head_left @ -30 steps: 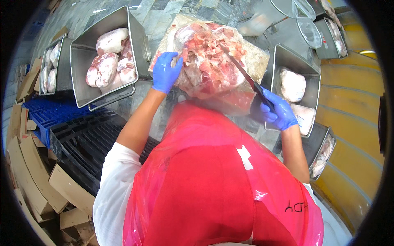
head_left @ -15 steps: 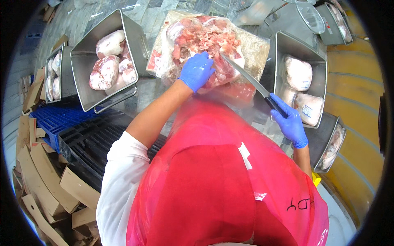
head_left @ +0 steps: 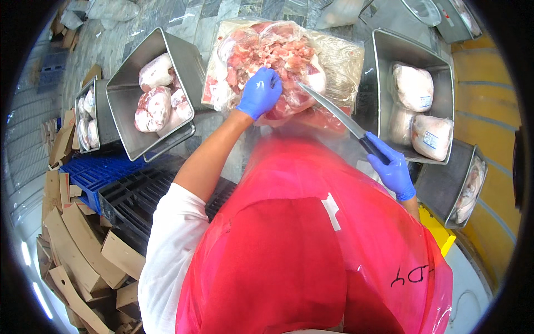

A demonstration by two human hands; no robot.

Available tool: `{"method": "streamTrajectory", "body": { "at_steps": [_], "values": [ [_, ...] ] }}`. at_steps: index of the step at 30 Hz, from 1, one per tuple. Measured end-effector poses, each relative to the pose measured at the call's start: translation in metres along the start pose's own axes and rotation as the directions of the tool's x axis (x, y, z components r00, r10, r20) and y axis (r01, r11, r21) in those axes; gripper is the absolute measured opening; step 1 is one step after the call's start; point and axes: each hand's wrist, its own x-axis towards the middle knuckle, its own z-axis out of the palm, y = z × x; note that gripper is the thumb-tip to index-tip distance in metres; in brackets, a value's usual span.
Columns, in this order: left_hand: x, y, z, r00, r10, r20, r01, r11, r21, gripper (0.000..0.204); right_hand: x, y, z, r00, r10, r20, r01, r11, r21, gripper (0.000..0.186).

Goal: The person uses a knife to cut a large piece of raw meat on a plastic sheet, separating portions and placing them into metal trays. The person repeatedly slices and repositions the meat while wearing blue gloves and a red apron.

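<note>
A heap of raw meat pieces (head_left: 278, 50) lies on plastic film over a flat block at the far middle. My left hand (head_left: 259, 92), in a blue glove, is curled closed at the near left part of the heap. What its fingers grip, if anything, is hidden. Off to the right, my right hand (head_left: 390, 170), also gloved in blue, is wrapped round the black handle of a long knife (head_left: 336, 111). The blade slants up and left, its tip close to the near right side of the meat.
Metal tubs with wrapped meat stand left (head_left: 119, 119) and right (head_left: 448, 111), with smaller ones beyond. Black (head_left: 130, 195) and blue (head_left: 92, 172) pallets and torn cardboard (head_left: 75, 245) lie at lower left. A yellow object (head_left: 436, 228) sits by my right side.
My left hand has drawn its fingers in and turned slightly over the meat. The knife stays in my right hand with its tip near the heap. The whole view has shifted a little.
</note>
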Motion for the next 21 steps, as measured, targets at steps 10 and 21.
{"method": "streamTrajectory", "body": {
  "at_steps": [10,21],
  "values": [
    [0.012,-0.002,-0.001,0.997,0.057,0.043,-0.058,0.998,0.019,0.015,-0.007,0.007,-0.004,0.999,0.026,0.038,-0.029,0.996,0.079,0.051],
    [0.018,-0.016,-0.013,0.950,-0.198,0.241,0.242,0.956,-0.167,0.019,-0.010,-0.016,-0.003,0.996,-0.064,0.066,0.074,0.983,-0.165,0.052]
  ]
}}
